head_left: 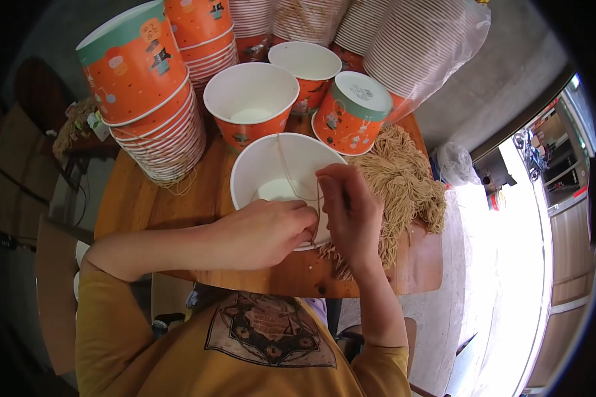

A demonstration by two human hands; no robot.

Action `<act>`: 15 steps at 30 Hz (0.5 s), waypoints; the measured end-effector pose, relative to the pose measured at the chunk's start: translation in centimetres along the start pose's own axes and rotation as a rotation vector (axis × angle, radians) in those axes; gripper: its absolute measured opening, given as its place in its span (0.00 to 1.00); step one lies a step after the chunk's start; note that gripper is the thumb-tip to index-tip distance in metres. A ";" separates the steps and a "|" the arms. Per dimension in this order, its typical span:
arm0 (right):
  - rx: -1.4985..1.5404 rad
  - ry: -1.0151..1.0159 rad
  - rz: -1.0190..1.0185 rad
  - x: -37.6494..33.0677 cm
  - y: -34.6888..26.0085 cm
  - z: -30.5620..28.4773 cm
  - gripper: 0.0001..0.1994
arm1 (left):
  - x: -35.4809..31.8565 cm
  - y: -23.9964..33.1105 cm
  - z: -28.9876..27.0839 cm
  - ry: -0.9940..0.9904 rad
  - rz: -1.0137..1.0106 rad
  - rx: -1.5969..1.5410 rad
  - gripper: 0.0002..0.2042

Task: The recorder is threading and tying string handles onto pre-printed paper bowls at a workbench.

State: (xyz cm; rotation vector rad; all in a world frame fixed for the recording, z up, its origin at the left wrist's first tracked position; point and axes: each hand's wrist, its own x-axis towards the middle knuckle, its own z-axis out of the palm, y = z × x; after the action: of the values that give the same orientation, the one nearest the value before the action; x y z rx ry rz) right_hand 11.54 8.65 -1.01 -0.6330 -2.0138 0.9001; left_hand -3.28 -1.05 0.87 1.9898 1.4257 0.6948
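My left hand (265, 231) and right hand (351, 212) meet at the near rim of the white paper bucket (271, 165), fingertips pinching a thin string (286, 165) that runs straight away from me across its mouth.

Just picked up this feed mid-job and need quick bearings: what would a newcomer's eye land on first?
Both hands meet over the near white-lined paper bucket at the table's front edge: the left hand and right hand pinch a thin string handle arching across its mouth. To the right lies a heap of tan strings. Tall stacks of orange paper buckets crowd the table's back and left.
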 end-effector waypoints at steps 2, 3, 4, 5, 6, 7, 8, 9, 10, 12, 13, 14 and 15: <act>-0.069 0.021 -0.060 0.1 -0.2 0.1 0.04 | 0.1 0.3 0.1 0.006 -0.032 0.051 0.05; -0.068 0.022 -0.056 0.0 -0.1 0.2 0.04 | 0.2 0.4 0.2 0.003 -0.033 0.050 0.05; -0.119 0.041 -0.089 0.0 -0.1 0.4 0.05 | 0.2 0.6 0.2 -0.008 -0.047 0.064 0.06; -0.170 0.061 -0.122 0.0 0.0 0.5 0.05 | 0.3 0.7 0.3 -0.019 -0.061 0.077 0.06; -0.169 0.061 -0.121 0.0 0.0 0.5 0.05 | 0.2 0.7 0.3 -0.020 -0.062 0.077 0.06; -0.180 0.050 -0.090 0.1 -0.1 0.5 0.05 | 0.1 0.6 0.2 0.007 -0.032 0.103 0.07; -0.190 0.039 -0.059 0.2 -0.1 0.5 0.05 | 0.0 0.5 0.2 0.034 -0.002 0.129 0.08; -0.187 0.038 -0.060 0.2 -0.1 0.6 0.05 | -0.2 0.5 0.2 0.035 -0.006 0.130 0.08; -0.203 0.024 -0.053 0.2 -0.2 0.6 0.05 | -0.4 0.7 0.5 0.075 -0.018 0.138 0.08; -0.221 0.014 -0.048 0.3 -0.4 0.5 0.04 | -0.7 1.0 1.0 0.116 -0.027 0.148 0.09; -0.233 0.015 -0.035 0.3 -0.4 0.5 0.04 | -0.8 0.9 1.4 0.210 0.034 0.157 0.09; -0.246 0.017 -0.023 0.3 -0.5 0.5 0.04 | -0.9 0.8 1.7 0.304 0.097 0.166 0.10; -0.246 0.018 -0.027 0.4 -0.5 0.4 0.04 | -0.9 0.7 1.9 0.306 0.098 0.168 0.10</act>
State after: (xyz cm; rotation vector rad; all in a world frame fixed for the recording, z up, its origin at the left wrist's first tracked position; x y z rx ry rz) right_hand 10.88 8.45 -0.56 -0.7442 -2.1299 0.6330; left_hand -1.75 -2.45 0.02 2.1651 1.6151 0.9864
